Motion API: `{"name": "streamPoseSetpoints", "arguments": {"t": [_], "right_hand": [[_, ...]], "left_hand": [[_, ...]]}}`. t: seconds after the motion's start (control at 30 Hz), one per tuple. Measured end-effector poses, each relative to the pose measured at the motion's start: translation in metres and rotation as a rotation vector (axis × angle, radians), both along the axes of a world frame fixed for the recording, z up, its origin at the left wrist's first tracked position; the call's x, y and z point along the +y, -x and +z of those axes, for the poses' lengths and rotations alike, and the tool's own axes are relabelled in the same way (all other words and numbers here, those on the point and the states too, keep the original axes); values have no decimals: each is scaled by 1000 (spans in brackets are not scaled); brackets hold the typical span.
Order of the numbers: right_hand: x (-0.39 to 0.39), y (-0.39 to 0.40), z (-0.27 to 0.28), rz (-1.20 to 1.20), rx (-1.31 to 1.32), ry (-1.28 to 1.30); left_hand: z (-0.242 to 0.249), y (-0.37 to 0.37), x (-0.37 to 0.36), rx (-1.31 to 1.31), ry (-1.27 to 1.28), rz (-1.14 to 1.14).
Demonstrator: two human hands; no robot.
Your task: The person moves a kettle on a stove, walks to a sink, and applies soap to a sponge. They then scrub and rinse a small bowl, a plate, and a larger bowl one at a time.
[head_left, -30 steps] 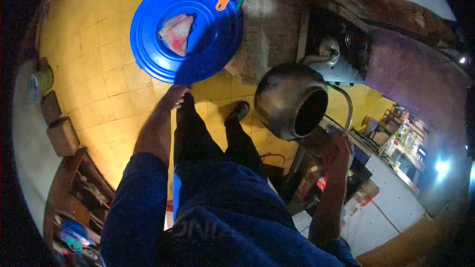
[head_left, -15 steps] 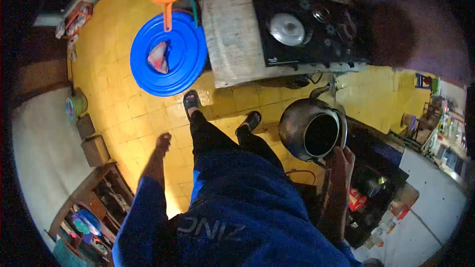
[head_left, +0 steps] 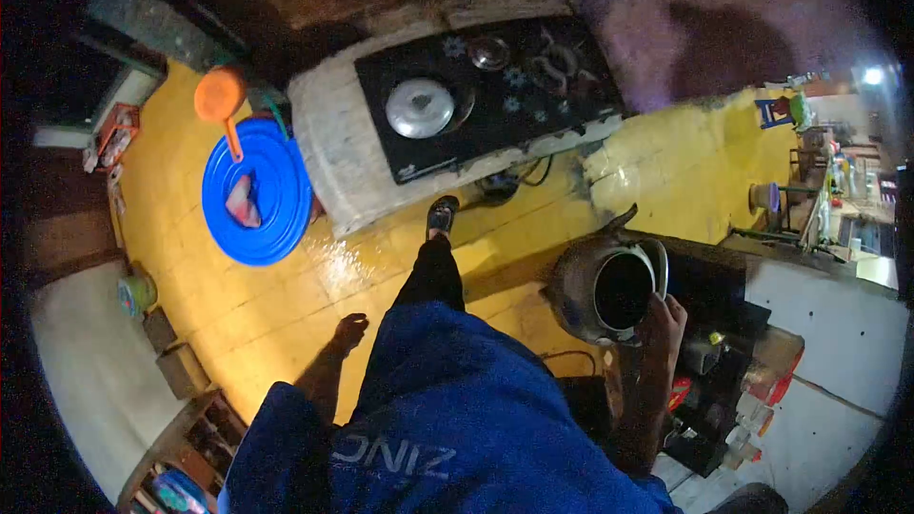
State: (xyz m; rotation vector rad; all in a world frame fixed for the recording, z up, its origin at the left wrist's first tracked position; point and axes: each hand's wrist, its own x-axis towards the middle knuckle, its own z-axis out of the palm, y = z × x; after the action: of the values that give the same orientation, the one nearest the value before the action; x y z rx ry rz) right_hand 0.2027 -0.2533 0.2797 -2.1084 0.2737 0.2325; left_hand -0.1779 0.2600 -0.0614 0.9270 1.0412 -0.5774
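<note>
the right hand (head_left: 664, 317) is closed around the handle of the open kettle (head_left: 606, 287), which hangs beside the black table (head_left: 725, 354); the left hand (head_left: 351, 331) hangs empty above the yellow floor (head_left: 286, 331), fingers loosely curled.

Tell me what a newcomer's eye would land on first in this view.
Probably the bright blue round plastic lid at left, with a crumpled pink-and-white cloth on it and an orange plastic dipper reaching over its edge. Next comes the dark, round-bellied metal kettle, open-topped, held by its handle in the right hand over at right. Top centre, a shiny silver pot lid stands out against the black stovetop.
</note>
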Motion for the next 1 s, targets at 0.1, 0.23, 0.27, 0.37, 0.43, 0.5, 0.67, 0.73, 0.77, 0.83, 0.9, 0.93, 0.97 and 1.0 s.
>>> {"name": "streamPoseSetpoints", "arguments": {"t": [0.1,0.23,0.27,0.37,0.43,0.5,0.67,0.73,0.77,0.83,0.9,0.93,0.97,1.0], "right_hand": [[20,-31,33,-103,66,-143],[28,-95,43,-76,-3,-201],[33,-112,44,-41,-42,-189],[52,-169,43,-102,-57,-173],[55,-202,33,-52,-89,-82],[79,-237,45,-1,-87,-127],[117,-348,18,114,-67,-295],[141,-373,25,119,34,-473],[149,-392,22,162,44,-474],[163,-425,3,290,93,-543],[179,-451,-15,269,137,-558],[187,-463,-25,225,172,-553],[194,-477,-33,266,190,-542],[200,-486,-41,285,206,-541]], "left_hand": [[30,-60,10,-2,-65,55],[-5,-94,29,-182,-76,7],[-13,-103,31,-366,4,69],[-16,-169,31,-599,-380,-216],[-70,-189,34,-487,-595,-397],[4,-235,26,-316,-351,-153],[68,-281,2,-324,-403,186],[88,-271,-18,-221,-427,270],[100,-263,-42,-86,-467,361],[113,-234,-87,22,-417,557],[107,-193,-141,55,-379,648],[117,-184,-176,137,-416,635],[114,-165,-203,161,-307,700],[100,-146,-234,180,-196,766]]}}
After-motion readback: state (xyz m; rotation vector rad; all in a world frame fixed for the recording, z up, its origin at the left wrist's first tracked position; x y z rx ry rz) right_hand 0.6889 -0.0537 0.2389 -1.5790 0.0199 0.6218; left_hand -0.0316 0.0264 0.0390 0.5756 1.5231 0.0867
